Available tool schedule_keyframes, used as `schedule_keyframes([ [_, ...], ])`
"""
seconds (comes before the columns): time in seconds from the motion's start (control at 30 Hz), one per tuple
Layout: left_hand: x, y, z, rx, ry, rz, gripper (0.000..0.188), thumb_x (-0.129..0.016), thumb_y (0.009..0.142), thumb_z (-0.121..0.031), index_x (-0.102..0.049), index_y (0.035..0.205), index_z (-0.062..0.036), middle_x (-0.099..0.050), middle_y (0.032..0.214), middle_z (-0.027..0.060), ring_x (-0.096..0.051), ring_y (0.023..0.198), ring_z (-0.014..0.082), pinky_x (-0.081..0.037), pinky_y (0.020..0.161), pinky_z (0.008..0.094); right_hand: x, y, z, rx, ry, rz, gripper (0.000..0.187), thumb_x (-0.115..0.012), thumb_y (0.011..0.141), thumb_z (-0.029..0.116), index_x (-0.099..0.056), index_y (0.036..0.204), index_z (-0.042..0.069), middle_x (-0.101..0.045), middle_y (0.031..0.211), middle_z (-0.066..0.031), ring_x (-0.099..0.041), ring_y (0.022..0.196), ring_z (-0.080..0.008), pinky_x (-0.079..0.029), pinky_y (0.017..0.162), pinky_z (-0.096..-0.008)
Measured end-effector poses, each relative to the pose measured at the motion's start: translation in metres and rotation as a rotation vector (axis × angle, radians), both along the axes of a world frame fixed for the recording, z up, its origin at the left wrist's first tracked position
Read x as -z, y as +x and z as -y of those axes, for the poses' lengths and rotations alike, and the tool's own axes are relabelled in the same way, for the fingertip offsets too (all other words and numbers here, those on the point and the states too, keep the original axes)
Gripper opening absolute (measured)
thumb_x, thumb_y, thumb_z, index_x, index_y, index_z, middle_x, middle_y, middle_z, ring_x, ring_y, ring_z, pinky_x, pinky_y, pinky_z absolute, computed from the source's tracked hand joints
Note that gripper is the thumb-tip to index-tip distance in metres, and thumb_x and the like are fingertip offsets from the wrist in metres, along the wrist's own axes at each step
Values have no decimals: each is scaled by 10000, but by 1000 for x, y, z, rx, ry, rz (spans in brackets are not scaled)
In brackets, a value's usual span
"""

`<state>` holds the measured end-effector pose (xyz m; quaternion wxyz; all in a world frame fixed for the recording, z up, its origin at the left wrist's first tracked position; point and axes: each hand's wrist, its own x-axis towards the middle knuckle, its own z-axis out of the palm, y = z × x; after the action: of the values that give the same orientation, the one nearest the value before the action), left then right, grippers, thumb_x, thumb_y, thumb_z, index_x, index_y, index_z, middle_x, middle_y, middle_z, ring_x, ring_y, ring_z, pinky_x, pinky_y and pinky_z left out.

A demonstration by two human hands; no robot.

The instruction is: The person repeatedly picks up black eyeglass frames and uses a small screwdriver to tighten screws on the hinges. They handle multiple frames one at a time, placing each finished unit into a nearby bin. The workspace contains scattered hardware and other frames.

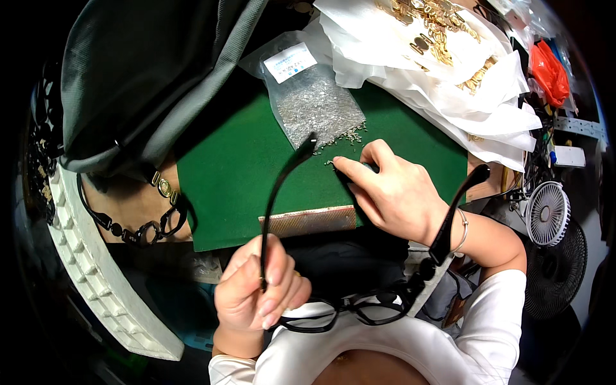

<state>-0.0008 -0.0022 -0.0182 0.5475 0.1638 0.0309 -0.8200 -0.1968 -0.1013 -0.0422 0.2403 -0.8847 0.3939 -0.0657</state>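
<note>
My left hand (pixel 256 285) is closed on one temple arm of a pair of black eyeglasses (pixel 324 321). The temple's tip points up over the green mat (pixel 224 173), while the front frame hangs low before my white shirt. The other temple rises toward my right forearm. My right hand (pixel 394 192) rests over the mat with its fingers curled and index fingertip beside a few tiny metal screws (pixel 328 163). A dark piece shows between its fingers, mostly hidden. Just beyond lie more loose screws (pixel 351 135), spilled by a clear plastic bag (pixel 298 96) full of them.
A ridged metal strip (pixel 308 222) lines the mat's near edge. Gold-coloured parts (pixel 443 38) lie on white wrapping (pixel 378 61) at far right. More black glasses (pixel 138 232) sit at left, near a white slotted tray (pixel 109 282) and dark bag (pixel 147 77). Small fan (pixel 547 213) at right.
</note>
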Motion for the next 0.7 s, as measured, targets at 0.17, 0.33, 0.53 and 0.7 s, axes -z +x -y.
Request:
schedule_keyframes([
  [0.17,12,-6,3,16,10,-97,234,-381,901,-242,-437,870,-17,-420,502,0,-378,370,62,-307,472,214,3,-1,0,-20,-25,20,348,-580,684,82,-511,1024,62,-458,842,-128,-546,650,-252,-464,533,-337],
  [0.33,12,-6,0,-46,41,-63,325,-351,910,-204,-392,1131,31,-439,532,7,-388,377,61,-321,472,211,6,-1,-1,-28,-66,15,377,-590,658,91,-517,1028,64,-460,830,-112,-544,633,-229,-466,520,-323],
  [0.53,18,-7,-2,-44,29,-77,379,-339,914,-197,-340,1221,24,-446,540,9,-396,381,59,-329,475,208,6,1,-3,-6,-76,-19,392,-592,661,42,-538,1048,75,-481,827,-104,-552,611,-231,-467,511,-303],
  [0.7,21,-6,-1,-27,9,-86,386,-330,916,-204,-334,1230,21,-447,540,6,-390,378,58,-328,470,201,7,1,-4,-70,-160,-81,421,-591,647,62,-535,1064,79,-473,829,-97,-521,586,-210,-453,496,-291],
])
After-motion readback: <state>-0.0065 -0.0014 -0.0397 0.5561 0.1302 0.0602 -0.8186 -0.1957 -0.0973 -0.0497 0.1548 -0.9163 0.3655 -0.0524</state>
